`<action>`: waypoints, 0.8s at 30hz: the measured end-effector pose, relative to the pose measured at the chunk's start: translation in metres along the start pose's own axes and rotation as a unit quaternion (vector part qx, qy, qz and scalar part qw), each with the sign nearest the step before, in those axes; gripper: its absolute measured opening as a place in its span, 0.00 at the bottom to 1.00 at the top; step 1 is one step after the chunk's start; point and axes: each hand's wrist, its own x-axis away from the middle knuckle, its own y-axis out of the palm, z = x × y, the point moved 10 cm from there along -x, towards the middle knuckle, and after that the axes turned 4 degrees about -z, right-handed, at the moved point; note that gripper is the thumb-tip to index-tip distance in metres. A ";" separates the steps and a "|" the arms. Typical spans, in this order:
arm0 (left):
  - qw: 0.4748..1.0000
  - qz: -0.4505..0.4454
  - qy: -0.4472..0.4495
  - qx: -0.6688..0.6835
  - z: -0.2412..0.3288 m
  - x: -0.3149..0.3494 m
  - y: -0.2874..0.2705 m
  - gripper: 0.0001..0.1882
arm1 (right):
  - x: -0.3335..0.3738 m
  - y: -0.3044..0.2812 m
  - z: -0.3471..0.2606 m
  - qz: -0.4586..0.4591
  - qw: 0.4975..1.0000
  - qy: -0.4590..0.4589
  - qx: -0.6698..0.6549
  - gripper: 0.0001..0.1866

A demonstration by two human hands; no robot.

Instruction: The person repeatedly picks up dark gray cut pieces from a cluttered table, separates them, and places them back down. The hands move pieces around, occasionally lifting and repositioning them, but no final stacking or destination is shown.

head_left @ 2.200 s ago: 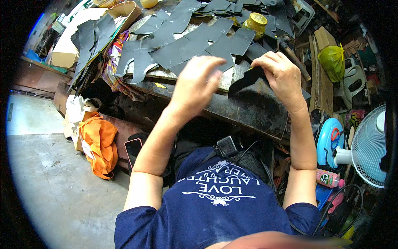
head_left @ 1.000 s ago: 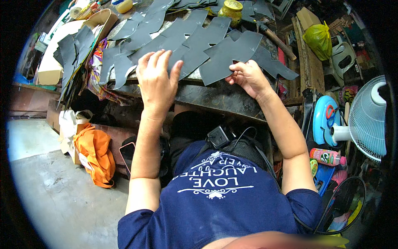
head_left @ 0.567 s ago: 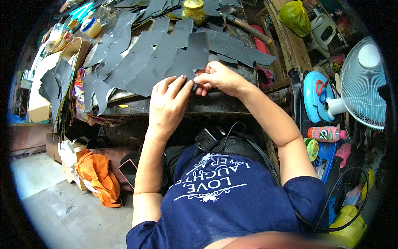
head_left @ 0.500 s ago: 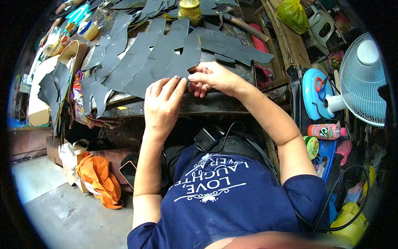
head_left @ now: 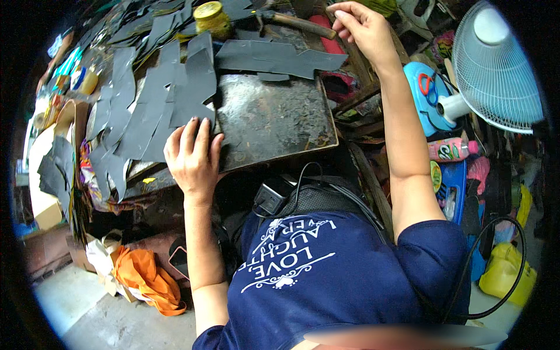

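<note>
My left hand lies flat with spread fingers on the near edge of overlapping dark grey cut sheet pieces. These look thin and flat, with notched, angular outlines. My right hand is raised over the far right side of the table, its fingers curled and the thumb near the forefinger. Whatever may be between those fingertips is too small to make out. Below and left of it are a wooden-handled hammer and a red roll. A further row of grey pieces runs across the table's back.
A yellow jar stands at the back of the worn dark table. Stacked grey sheets hang at the left beside a cardboard box. At right are a white fan, scissors and a pink bottle.
My right hand has left the sheet edge beside my left hand and swung up and to the right. My left hand stays on the pieces. The view has shifted, exposing more bare table.
</note>
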 end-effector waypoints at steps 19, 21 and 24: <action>0.995 0.056 -0.007 0.085 -0.007 0.004 -0.019 0.25 | 0.039 0.024 0.034 -0.054 0.984 0.104 -0.138 0.14; 0.995 0.061 0.021 0.075 0.007 -0.002 -0.024 0.24 | 0.043 0.007 0.044 0.004 0.970 0.131 -0.207 0.12; 0.995 0.045 0.070 0.060 0.034 -0.013 -0.021 0.21 | 0.046 0.010 0.046 -0.017 0.941 0.122 -0.315 0.15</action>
